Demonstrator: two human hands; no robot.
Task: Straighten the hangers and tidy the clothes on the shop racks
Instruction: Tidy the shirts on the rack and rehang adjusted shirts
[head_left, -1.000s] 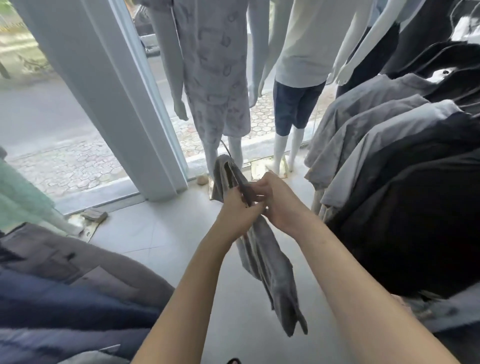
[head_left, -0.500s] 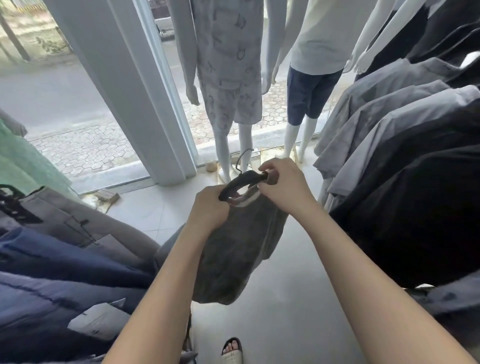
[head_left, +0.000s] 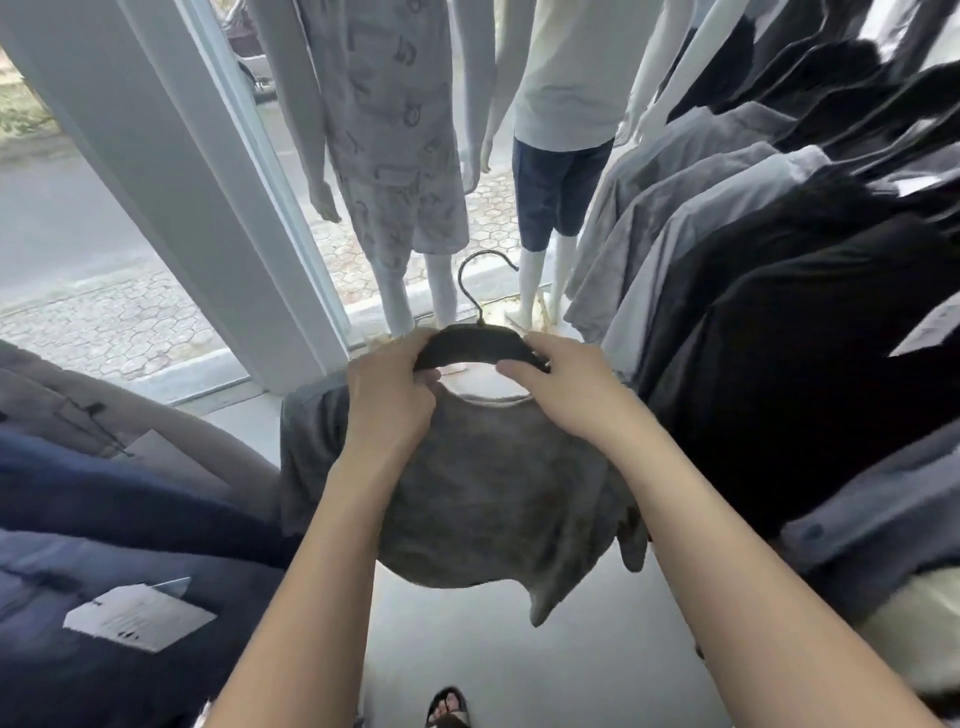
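Observation:
A dark hanger (head_left: 475, 347) with a wire hook pointing up and away is held level in front of me. A grey T-shirt (head_left: 483, 499) hangs from it, its neckline just under the hanger's bar. My left hand (head_left: 392, 397) grips the hanger's left end together with the shirt's shoulder. My right hand (head_left: 563, 384) grips the right end, fingers curled over the bar. The hanger's two tips are hidden under my hands.
A rack of grey and black shirts (head_left: 769, 270) fills the right side. Dark blue and beige garments (head_left: 104, 519) with a paper tag hang at the left. Two mannequins (head_left: 395, 156) stand ahead by the window, beside a white pillar (head_left: 171, 171). A sandalled foot (head_left: 449, 706) shows below.
The hanger has turned from edge-on to face me and come level. The shirt has spread out wide below it. My hands have moved apart to its two ends.

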